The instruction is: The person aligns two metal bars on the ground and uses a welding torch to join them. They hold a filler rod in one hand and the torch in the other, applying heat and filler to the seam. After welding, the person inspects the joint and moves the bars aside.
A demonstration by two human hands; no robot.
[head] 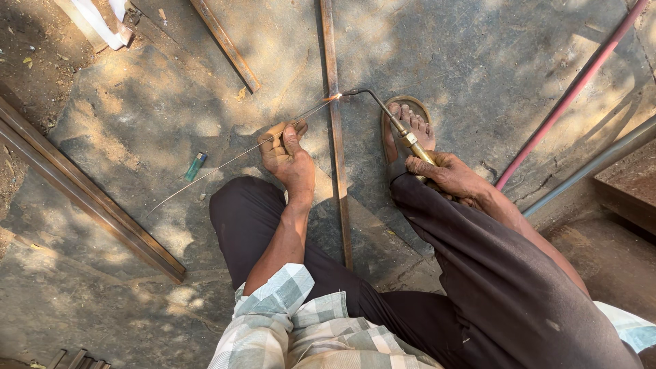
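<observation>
down low, the left hand [288, 158] pinches a thin filler rod [239, 156], its tip glowing on the flat steel bar [336, 137]; the right hand [447, 174] grips a brass gas torch [389, 116] aimed there.

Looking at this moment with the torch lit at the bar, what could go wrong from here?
1. The flame tip burns close to the sandalled foot; sparks or molten metal could land on bare toes.
2. The left hand pinches the thin filler rod bare, so heat may travel up it.
3. A lighter lies on the ground near the hot metal bar; stray heat might reach it.
</observation>
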